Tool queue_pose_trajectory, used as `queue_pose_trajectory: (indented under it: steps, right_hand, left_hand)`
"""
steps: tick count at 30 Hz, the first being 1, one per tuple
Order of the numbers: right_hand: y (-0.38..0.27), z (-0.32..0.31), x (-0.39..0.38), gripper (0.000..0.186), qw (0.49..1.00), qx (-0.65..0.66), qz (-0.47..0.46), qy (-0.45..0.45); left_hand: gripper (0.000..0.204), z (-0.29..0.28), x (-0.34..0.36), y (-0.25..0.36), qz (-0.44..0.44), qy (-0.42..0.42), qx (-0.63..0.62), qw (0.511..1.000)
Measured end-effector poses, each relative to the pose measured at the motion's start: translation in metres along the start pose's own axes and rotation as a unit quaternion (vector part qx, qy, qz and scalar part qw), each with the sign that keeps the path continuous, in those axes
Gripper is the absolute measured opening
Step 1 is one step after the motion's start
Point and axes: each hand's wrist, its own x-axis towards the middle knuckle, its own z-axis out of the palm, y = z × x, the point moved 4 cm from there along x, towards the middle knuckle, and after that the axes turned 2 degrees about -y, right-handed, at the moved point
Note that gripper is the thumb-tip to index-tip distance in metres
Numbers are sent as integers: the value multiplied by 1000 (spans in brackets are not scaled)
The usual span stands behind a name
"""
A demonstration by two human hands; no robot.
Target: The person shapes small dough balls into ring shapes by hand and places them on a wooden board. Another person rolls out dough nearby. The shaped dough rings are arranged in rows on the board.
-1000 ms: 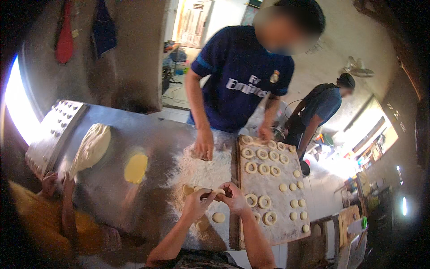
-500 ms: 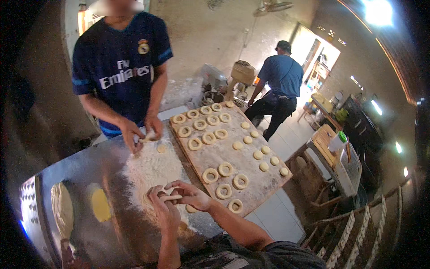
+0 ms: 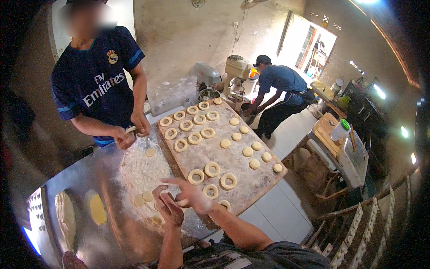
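Note:
Between my two hands, above the near end of the floured table, is a small pale piece of dough (image 3: 182,203). My left hand (image 3: 169,210) is closed around one side of it. My right hand (image 3: 196,196), partly smeared by motion, grips the other side; the fingers hide much of the dough's shape. Just left of my hands, flat dough discs (image 3: 139,200) lie on the spread flour (image 3: 141,168). To the right, a floured wooden board (image 3: 215,154) carries several dough rings (image 3: 228,181) and several small round discs (image 3: 247,152).
Across the table a co-worker's hands (image 3: 130,134) handle a pale dough piece. A long dough mass (image 3: 66,219) and a flat yellow slab (image 3: 97,209) lie on the metal table (image 3: 118,224). Another person (image 3: 282,85) bends over a bucket near the mixers. Racks (image 3: 354,228) stand at lower right.
The view has shifted, so the board and table sit further left. My right hand has moved across the dough. The far person has bent down; the co-worker has raised the dough from the flour.

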Motion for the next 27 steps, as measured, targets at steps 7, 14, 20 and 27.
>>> queue_pose_trajectory:
  steps: [7,14,20,27]
  right_hand:
    - [26,-63,-53,49,900,415,-39,129]
    - [35,-119,-100,52,822,546,-159,-13]
    - [46,-155,-120,74,969,227,-86,47]
    - [64,-181,-130,71,952,201,176,150]
  left_hand:
    - [26,63,-32,7,37,-96,78,992]
    - [37,125,-53,36,-2,-187,145,972]
    - [39,155,-78,20,-69,-265,161,948]
    - [51,184,-87,22,-105,-221,123,962]
